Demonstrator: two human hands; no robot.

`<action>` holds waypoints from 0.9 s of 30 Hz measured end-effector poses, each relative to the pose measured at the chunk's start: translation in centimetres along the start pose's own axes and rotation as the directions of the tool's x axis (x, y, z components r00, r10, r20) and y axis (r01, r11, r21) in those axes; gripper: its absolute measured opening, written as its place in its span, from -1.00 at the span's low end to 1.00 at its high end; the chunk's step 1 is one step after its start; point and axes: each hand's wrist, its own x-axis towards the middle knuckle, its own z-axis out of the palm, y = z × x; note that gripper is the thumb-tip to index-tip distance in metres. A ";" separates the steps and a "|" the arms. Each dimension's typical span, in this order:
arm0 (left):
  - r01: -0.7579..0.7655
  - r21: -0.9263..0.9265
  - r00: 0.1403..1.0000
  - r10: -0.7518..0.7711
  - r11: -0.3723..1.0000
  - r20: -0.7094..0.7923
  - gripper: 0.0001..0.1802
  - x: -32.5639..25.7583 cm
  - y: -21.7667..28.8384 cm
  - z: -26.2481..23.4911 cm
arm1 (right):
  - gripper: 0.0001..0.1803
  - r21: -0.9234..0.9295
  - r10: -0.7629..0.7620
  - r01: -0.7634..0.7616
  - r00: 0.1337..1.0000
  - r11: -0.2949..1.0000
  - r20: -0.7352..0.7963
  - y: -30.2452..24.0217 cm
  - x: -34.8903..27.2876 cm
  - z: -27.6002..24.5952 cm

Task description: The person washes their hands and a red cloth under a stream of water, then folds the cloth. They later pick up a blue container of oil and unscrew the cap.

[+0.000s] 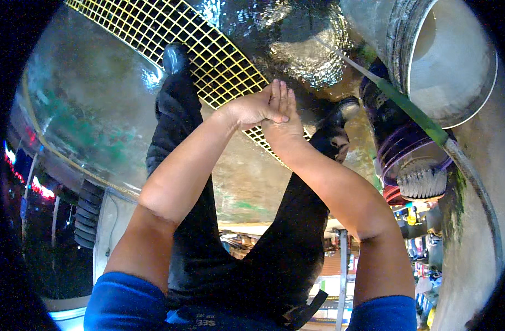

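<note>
Two bare hands meet right in the middle of the shot, pressed against each other over a wet floor. The left hand comes in from the left with its fingers laid across the right hand, whose fingers are straight and held close together, pointing up and away. So neither hand is holding anything, they're just flat on one another, left over right.

Below them you can see the person's dark trousers and two shiny black boots: the left boot stands on a yellow floor grating, the right boot sits just past the grating's edge on the wet floor. Blue sleeves show at the bottom edge.

Off to the right there's a dark purple plastic container with a white scrubbing brush sticking out near its bottom end, close to the right forearm. It has a pale label patch on its side, too blurry to make out. A green hose runs diagonally across it, and behind that sits a big grey round tub, well apart from the hands.

Far left, low down, some red glowing signs show, small and blurred. Colourful shop goods are packed along the lower right, too tiny to tell apart.
</note>
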 end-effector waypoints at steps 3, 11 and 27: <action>0.076 0.193 0.961 -0.020 0.978 -0.275 0.42 0.5 0.1 1.9 | -0.31 0.093 0.061 -0.053 0.995 0.994 -0.083 -0.3 1.1 1.4; -0.375 -0.104 0.911 0.345 0.921 -0.227 -0.41 3.7 -4.7 -2.1 | -0.33 0.223 0.039 -0.015 0.994 0.975 -0.103 0.5 2.3 -0.8; -0.597 0.442 0.475 0.739 0.669 -0.477 -0.56 22.9 7.3 4.6 | -0.41 0.871 0.789 0.361 0.612 -0.333 0.048 13.9 5.7 -1.6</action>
